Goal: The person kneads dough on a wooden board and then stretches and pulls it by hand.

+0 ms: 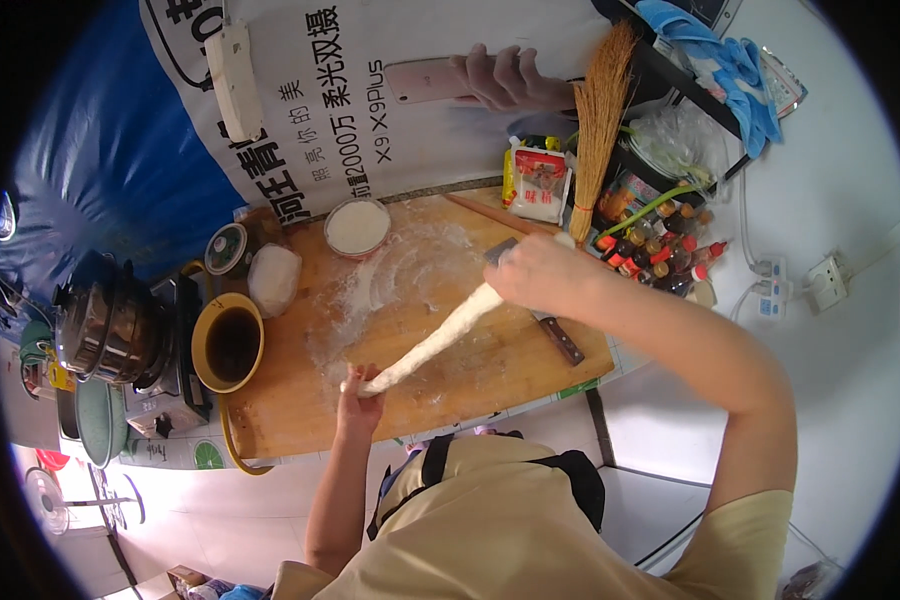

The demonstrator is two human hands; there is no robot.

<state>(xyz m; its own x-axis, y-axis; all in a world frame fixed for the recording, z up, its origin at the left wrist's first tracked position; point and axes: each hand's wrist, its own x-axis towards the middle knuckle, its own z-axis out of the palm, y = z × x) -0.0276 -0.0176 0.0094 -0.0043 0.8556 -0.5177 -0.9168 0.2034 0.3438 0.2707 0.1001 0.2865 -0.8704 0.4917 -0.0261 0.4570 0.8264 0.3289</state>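
Observation:
A long rope of pale dough (439,339) stretches slantwise above a floured wooden board (300,420). My left hand (361,401) grips its lower, thinner end near the board's front edge. The thicker end is in my right hand (529,274), higher up and to the right. Beneath my right hand lies a knife with a brown wooden handle (562,341); part of its blade is hidden by the hand. White flour (375,281) is smeared over the middle of the board. A bowl of white flour (358,227) stands at the board's back edge.
On the left are a yellow bowl of dark liquid (232,343), a white wrapped bundle (274,280), a lidded tub (226,249) and a metal pot (109,322). A rolling pin (495,215), a seasoning bag (540,184), a straw whisk broom (600,112) and several bottles (664,247) stand or lie at the back right.

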